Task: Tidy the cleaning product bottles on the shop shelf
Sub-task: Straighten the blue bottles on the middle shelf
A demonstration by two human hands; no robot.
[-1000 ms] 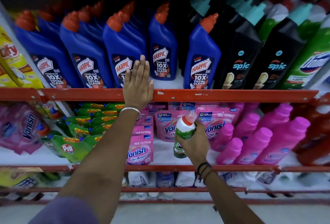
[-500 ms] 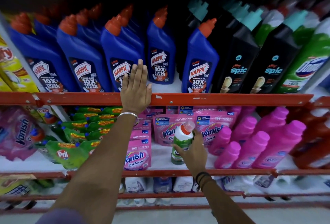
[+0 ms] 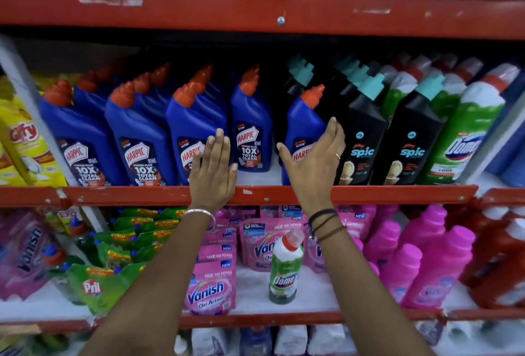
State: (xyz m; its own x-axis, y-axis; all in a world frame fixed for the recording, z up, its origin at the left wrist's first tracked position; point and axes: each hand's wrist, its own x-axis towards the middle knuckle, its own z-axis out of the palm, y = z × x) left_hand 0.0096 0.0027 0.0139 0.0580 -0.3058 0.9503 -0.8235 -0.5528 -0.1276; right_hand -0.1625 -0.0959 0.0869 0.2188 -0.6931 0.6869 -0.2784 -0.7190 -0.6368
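Head cam, the only view. Biggest risk from here: the rightmost blue Harpic bottle (image 3: 305, 140) stood leaning w/ its orange cap against the black Spic bottle (image 3: 362, 140), so a careless nudge from the right hand (image 3: 315, 165) could tip it into the black row or off the front rail (image 3: 369, 194). The gap between it and the set-back Harpic bottle (image 3: 250, 131) left room for either one to fall sideways. Second risk: the small green-and-white Domex bottle (image 3: 284, 267) stood alone on the lower shelf (image 3: 306, 296) among the pink Vanish pouches (image 3: 211, 287), under the right forearm, apart from the big Domex bottles (image 3: 466, 140) on the shelf above; a dropped elbow could knock it over, and it could easily be left misfiled.

Left hand (image 3: 213, 169): flat and fully spread, fingers together and pointing up, holding nothing. Palm sat over the rail edge, fingertips in front of the third front-row Harpic bottle (image 3: 193, 134); prob. touching its label, but I couldn't tell for sure from this angle.

Right hand: wide open, thumb splayed left, fingers raised, gripping nothing. It sat right in front of the leaning Harpic bottle, covering part of the label, fingertips near the Spic bottle's shoulder; looked set to close around the blue one.
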